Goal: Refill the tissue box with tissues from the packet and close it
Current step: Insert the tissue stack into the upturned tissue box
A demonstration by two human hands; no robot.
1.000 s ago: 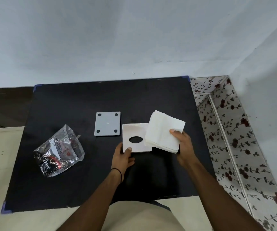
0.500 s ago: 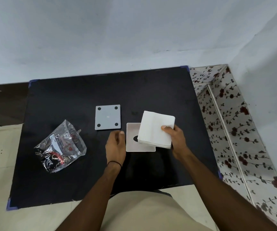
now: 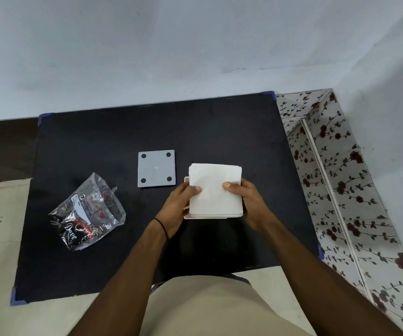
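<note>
A white stack of tissues (image 3: 215, 190) sits squarely over the white tissue box (image 3: 186, 216), hiding nearly all of it; only thin slivers of the box show at the left and front edges. My left hand (image 3: 178, 204) grips the stack's left side with the thumb on top. My right hand (image 3: 249, 202) grips its right side, thumb on top too. The grey square lid (image 3: 156, 168) with four dark dots lies flat to the left of the box. The clear crumpled tissue packet (image 3: 87, 214) lies further left.
All of this rests on a black mat (image 3: 98, 141) with blue corners, over a pale floor. A white wall stands behind, and a floral-patterned panel (image 3: 336, 190) runs along the right edge of the mat.
My right hand brought the tissue stack from the box's right side to directly over it, covering the oval hole. My left hand moved from the box's left edge onto the stack.
</note>
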